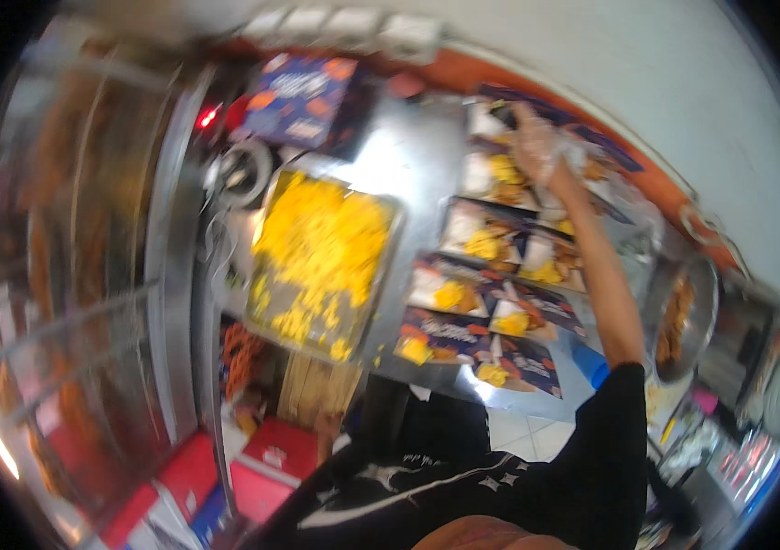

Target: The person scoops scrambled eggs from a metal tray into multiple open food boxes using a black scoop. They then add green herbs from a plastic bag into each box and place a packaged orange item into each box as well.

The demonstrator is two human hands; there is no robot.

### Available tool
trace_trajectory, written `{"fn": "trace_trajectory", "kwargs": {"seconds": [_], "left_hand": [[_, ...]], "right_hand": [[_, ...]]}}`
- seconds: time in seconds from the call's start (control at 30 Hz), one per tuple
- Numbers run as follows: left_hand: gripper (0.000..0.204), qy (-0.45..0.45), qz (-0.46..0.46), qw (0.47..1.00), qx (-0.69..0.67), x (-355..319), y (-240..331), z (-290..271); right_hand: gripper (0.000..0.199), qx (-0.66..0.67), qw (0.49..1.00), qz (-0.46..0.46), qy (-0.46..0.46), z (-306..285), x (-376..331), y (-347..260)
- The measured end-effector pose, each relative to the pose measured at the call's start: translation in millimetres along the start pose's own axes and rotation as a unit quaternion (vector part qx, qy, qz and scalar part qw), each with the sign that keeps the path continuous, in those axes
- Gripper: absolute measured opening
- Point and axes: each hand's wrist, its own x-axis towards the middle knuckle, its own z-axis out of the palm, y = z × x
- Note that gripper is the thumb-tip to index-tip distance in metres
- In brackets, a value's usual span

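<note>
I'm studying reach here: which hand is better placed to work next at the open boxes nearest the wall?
Probably the right hand: gloved, it is at those open boxes, arm stretched over the metal counter; no left hand shows there.

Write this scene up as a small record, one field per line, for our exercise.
Right hand: clear-gloved, at the farthest packs; grip unclear
Left hand: not clearly visible
Tray: metal, holding loose yellow food
Packs: dark, printed, right of tray, with yellow food
Box: dark blue and orange, beyond tray
Bowl: metal, far right, holding brown food
</note>
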Motion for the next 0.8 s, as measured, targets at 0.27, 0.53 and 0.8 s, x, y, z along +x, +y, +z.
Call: {"fn": "trace_trajectory", "kwargs": {"seconds": [0.27, 0.53, 0.8], "left_hand": [[0.035, 0.0, -0.095, 0.982, -0.166, -17.9, 39.3, -21.6], [0.04, 0.026, -0.125, 0.966, -0.225, -33.5, 37.1, -41.8], [0.038, 0.051, -0.139, 0.947, -0.284, -48.8, 15.7, -32.3]], "right_hand": [[0.027, 0.17, 0.923, 0.0, -0.346, 112.5, 7.7, -203.7], [0.071, 0.082, 0.967, -0.094, -0.224, 213.0, -12.3, -315.5], [0.046, -0.061, 0.963, -0.141, -0.224, 235.3, -36.5, -339.7]]}}
